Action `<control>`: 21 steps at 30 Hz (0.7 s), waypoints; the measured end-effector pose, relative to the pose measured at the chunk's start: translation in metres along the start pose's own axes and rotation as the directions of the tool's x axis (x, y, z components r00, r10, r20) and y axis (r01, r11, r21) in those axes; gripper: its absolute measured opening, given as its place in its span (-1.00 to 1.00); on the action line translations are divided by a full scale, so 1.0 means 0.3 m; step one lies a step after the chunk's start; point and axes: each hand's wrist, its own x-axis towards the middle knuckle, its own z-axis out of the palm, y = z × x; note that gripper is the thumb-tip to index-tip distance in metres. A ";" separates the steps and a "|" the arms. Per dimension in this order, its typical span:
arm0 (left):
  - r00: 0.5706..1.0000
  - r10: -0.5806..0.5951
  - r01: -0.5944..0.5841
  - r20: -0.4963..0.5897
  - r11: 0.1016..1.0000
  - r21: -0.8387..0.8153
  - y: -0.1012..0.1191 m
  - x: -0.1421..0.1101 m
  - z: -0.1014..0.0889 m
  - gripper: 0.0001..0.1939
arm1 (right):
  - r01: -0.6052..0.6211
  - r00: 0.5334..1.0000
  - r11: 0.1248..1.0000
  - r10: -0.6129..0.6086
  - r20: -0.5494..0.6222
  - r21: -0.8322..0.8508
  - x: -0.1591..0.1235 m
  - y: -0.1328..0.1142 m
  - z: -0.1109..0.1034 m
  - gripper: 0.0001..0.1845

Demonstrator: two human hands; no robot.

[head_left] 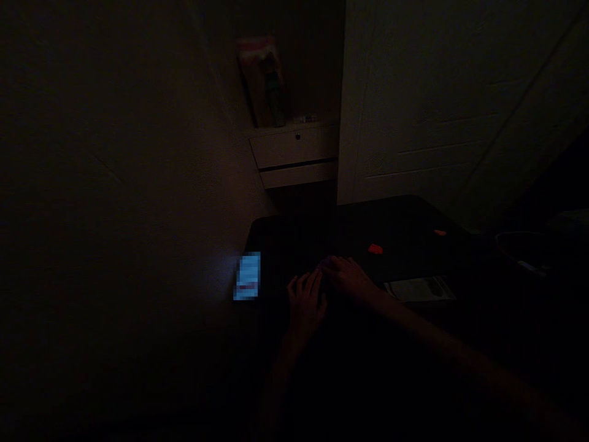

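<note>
The room is very dark, so details are faint. Low over a black table [304, 236], my right hand [352, 277] has its fingers curled down on a small dark purplish lump [326, 263], whose kind I cannot make out. My left hand [306, 302] is just to its left, palm down with the fingers spread, and its fingertips come close to the lump. Whether they touch it is hard to see. A small bright orange-red piece [375, 248] lies beyond my right hand, and a second orange-red piece [440, 232] lies farther right.
A lit, blurred screen [247, 276] glows at the table's left edge by the wall. Under my right forearm side lies a flat pale printed packet or sheet [419, 289]. A drawer unit [294, 147] with a bag [262, 80] on top stands behind; a pale cable [506, 245] curves at right.
</note>
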 end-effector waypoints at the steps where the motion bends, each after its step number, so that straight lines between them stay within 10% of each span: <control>1: 1.000 -0.003 0.003 0.000 1.000 -0.003 0.001 0.000 0.000 -0.41 | 0.006 1.000 1.000 -0.006 0.002 -0.011 0.000 -0.003 -0.002 -0.62; 14: 1.000 -0.010 0.010 0.008 0.999 -0.039 -0.004 0.006 -0.010 -0.45 | 0.025 1.000 0.995 -0.026 0.003 0.099 0.018 0.089 -0.017 -0.56; 21: 0.999 -0.034 0.035 0.016 0.998 -0.049 -0.003 0.011 -0.013 -0.46 | -0.355 0.934 0.857 0.337 0.116 0.374 0.099 0.171 0.056 -0.29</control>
